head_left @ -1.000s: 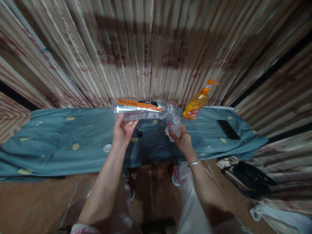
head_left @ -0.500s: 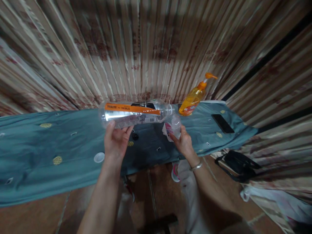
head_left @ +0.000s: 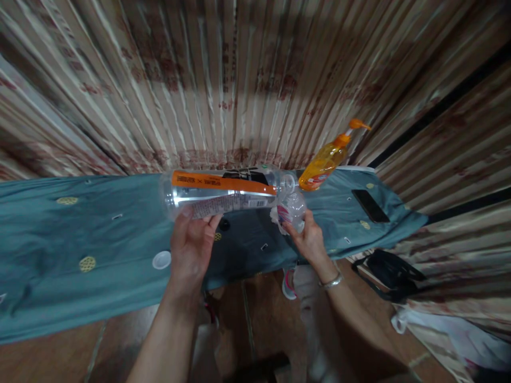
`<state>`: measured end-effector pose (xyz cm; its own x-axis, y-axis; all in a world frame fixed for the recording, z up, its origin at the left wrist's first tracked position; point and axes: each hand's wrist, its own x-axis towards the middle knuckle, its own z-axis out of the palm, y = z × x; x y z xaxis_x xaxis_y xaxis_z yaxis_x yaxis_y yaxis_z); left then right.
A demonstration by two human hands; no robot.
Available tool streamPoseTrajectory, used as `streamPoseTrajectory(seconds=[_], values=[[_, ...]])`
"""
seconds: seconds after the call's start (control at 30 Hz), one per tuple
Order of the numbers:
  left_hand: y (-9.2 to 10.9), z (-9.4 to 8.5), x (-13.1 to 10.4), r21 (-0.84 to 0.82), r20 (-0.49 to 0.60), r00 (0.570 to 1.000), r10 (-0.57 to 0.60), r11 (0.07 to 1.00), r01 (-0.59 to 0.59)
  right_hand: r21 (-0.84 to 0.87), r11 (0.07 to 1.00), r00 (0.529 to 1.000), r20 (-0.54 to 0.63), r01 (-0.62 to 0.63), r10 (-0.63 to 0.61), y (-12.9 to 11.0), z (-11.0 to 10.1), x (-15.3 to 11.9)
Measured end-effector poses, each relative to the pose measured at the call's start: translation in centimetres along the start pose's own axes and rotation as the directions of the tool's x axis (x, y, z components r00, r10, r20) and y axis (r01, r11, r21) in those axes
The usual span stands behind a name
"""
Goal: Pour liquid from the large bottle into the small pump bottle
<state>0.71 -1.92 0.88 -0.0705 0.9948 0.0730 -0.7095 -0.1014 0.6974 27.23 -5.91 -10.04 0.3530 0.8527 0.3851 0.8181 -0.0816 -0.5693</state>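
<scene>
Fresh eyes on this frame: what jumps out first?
Probably the orange pump bottle, on the cloth near its far edge, right of centre. Then the big clear bottle with an orange-banded label, held sideways in the left hand, its neck close to the clear container in the right hand.

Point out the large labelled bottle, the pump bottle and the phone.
Large labelled bottle (head_left: 223,184), head view: orange label stripe.
Pump bottle (head_left: 324,162), head view: amber body.
Phone (head_left: 370,206), head view: middle of its dark face.
</scene>
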Motion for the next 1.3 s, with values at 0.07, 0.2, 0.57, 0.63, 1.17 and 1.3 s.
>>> streamPoseTrajectory(seconds=[0.07,0.2,0.57,0.63,1.17,1.3], values=[[0.0,-0.1,-0.1,0.001,0.0,1.0,0.003,1.0,-0.003,-0.014,1.0,1.0,-0.016,-0.003,0.002,0.1,0.1,-0.1],[-0.5,-0.7,0.0,0.032,0.004,1.0,-0.021,0.999,0.021,-0.013,1.0,0.999,-0.033,0.002,-0.002,0.3,0.3,-0.1],[-0.9,-0.7,0.2,0.061,0.018,1.0,0.015,0.998,-0.016,0.002,1.0,0.999,-0.028,-0.021,0.021,0.1,0.0,0.2],[-1.0,-0.7,0.2,0.064,0.018,1.0,0.022,0.998,-0.023,0.01,1.0,0.999,-0.022,-0.023,0.023,0.1,0.0,0.2],[-0.5,0.0,-0.4,0.044,-0.016,1.0,0.013,0.999,-0.012,0.011,1.0,1.0,-0.009,-0.026,0.026,0.0,-0.2,0.3],[-0.6,-0.2,-0.4,0.049,-0.013,1.0,0.015,0.999,-0.015,0.006,0.999,0.999,-0.001,-0.038,0.038,0.1,-0.2,0.3]])
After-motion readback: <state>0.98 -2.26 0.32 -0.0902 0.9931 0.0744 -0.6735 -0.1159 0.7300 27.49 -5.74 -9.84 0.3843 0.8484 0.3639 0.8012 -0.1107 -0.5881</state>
